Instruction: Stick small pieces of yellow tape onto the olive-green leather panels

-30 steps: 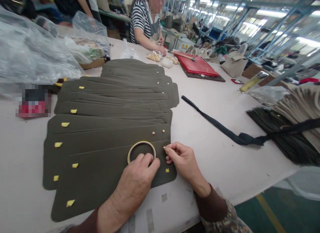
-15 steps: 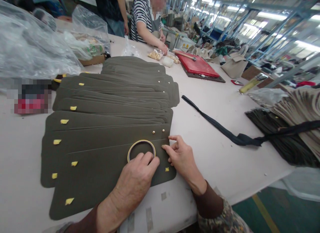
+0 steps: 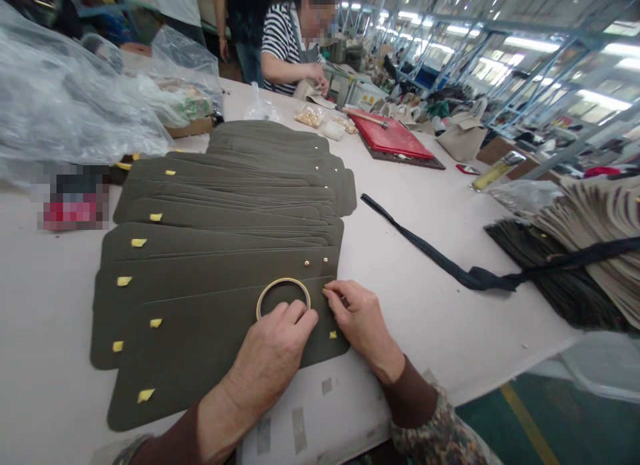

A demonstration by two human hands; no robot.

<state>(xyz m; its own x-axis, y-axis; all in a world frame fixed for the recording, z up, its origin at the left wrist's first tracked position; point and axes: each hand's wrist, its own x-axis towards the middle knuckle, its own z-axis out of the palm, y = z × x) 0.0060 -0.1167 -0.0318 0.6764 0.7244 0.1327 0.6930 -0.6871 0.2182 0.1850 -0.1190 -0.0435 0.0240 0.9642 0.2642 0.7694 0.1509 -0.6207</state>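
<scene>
My left hand (image 3: 275,348) is closed around the lower side of a roll of yellow tape (image 3: 284,280), which stands over the nearest dark olive panel (image 3: 215,345). My right hand (image 3: 363,318) pinches thumb and forefinger together at that panel's right edge; a tiny yellowish bit, seemingly a piece of tape, shows at the fingertips. Below them a yellow tape piece (image 3: 333,334) sticks near the panel's right corner. At the left end is another tape piece (image 3: 146,396). Behind lie overlapping olive panels (image 3: 225,235), several with yellow tape pieces, and some with gold studs (image 3: 307,263).
A black strap (image 3: 425,242) runs across the table to stacked pieces (image 3: 595,245) at right. Behind are a red pad (image 3: 400,137) with a hammer on it and a bag of gold parts (image 3: 310,116). Plastic sheeting (image 3: 75,98) covers the left. A co-worker (image 3: 295,52) stands opposite.
My right thumb and forefinger, apart before, have come together at the panel's edge. My left hand stays on the tape roll. The co-worker's hands have lifted from the bags and now hold a beige piece.
</scene>
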